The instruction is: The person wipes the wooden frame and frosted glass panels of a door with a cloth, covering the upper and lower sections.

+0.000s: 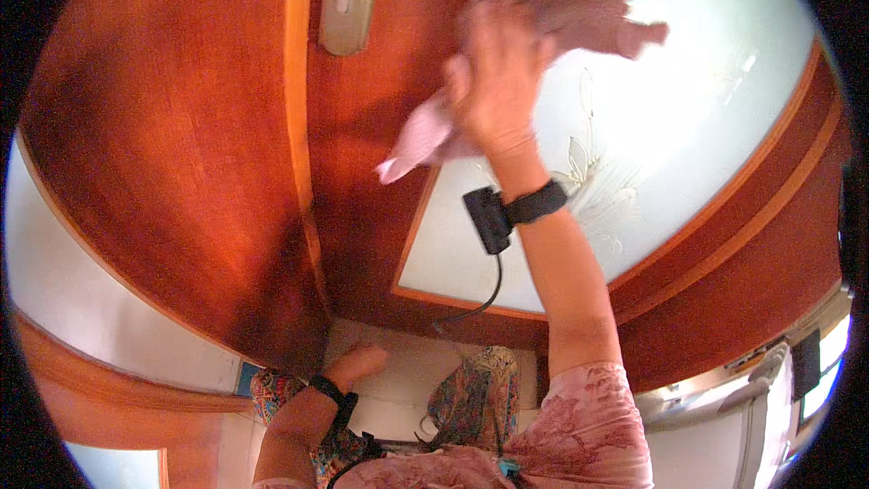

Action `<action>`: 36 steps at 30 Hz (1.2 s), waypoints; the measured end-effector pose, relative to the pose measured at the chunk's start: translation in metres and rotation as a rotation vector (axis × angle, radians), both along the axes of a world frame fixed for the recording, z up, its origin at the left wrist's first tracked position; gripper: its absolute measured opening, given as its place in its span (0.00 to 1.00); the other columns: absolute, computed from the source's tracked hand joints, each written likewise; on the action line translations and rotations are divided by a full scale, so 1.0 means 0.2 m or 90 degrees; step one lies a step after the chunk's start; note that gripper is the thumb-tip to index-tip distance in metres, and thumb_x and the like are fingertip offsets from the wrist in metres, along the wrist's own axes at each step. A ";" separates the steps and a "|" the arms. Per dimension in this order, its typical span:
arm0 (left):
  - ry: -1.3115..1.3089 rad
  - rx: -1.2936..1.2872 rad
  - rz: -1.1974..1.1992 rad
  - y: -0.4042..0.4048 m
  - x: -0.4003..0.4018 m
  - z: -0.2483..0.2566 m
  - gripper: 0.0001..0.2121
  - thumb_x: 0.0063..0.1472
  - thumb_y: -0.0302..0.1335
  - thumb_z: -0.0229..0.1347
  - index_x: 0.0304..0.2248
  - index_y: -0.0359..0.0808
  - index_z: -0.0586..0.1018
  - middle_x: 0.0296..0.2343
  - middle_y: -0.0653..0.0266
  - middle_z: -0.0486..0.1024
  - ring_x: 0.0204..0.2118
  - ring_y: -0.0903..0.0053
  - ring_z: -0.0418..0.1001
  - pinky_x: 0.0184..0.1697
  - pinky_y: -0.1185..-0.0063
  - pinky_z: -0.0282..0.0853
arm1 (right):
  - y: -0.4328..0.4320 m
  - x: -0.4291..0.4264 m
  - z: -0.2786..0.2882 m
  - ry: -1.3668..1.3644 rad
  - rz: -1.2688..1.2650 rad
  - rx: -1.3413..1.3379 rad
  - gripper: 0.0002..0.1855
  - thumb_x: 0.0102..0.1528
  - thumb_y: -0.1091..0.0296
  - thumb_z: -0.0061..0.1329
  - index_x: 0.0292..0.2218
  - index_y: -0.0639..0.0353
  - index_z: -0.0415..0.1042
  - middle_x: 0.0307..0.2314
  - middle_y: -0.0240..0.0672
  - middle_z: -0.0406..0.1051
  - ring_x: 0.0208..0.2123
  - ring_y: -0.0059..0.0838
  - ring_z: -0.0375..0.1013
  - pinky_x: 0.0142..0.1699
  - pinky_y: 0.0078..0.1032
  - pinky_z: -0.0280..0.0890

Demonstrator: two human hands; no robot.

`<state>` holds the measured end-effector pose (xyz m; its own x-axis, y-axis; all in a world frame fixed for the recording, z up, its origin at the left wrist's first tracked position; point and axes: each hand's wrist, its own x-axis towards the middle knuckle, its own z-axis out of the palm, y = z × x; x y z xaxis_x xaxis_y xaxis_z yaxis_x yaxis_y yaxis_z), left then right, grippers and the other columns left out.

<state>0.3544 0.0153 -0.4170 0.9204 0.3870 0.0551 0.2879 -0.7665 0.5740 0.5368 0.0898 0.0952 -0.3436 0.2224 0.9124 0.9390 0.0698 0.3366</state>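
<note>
My right hand [499, 81] presses a pink cloth [590, 17] against a reddish-brown wooden door, where the frame meets a frosted glass panel [495, 231]. Part of the cloth hangs out to the lower left of the hand, and its far end spreads over the glass; both are blurred by motion. Etched leaf and flower lines mark the glass beneath the wrist. Low down in front of my body is my left hand [363, 363], apart from the door surface. It is blurred, nothing shows in it, and its finger position is unclear.
A metal lock plate [346, 7] with a keyhole is on the door, left of the cloth. A black strapped device [489, 221] with a cable sits on my right wrist. Pale floor tiles [400, 384] lie below. Another wooden panel [170, 149] stands at the left.
</note>
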 end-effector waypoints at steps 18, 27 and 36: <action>0.301 0.087 -0.057 0.02 0.19 -0.14 0.10 0.46 0.26 0.45 0.25 0.35 0.78 0.26 0.54 0.74 0.29 0.59 0.71 0.31 0.63 0.65 | 0.01 -0.02 -0.01 -0.239 0.061 -0.208 0.24 0.41 0.56 0.42 0.42 0.52 0.63 0.39 0.38 0.62 0.44 0.41 0.58 0.51 0.44 0.47; 0.374 0.040 -0.043 0.03 0.15 0.15 0.11 0.47 0.27 0.45 0.28 0.35 0.77 0.29 0.53 0.73 0.32 0.60 0.71 0.34 0.63 0.65 | 0.04 -0.09 -0.18 -0.099 0.088 -0.153 0.26 0.38 0.64 0.45 0.42 0.58 0.62 0.41 0.42 0.60 0.46 0.42 0.56 0.51 0.46 0.45; 0.316 -0.005 -0.067 0.05 0.13 0.14 0.10 0.47 0.27 0.45 0.28 0.34 0.76 0.29 0.53 0.73 0.33 0.60 0.71 0.34 0.63 0.65 | -0.12 0.19 0.01 -0.079 0.025 -0.226 0.27 0.43 0.57 0.40 0.45 0.58 0.59 0.44 0.47 0.58 0.47 0.48 0.55 0.52 0.42 0.47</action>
<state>0.3804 0.0259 -0.3897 0.8693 0.2891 -0.4010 0.4485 -0.8023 0.3940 0.5756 0.0656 0.0973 -0.4614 0.5015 0.7319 0.8869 0.2380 0.3960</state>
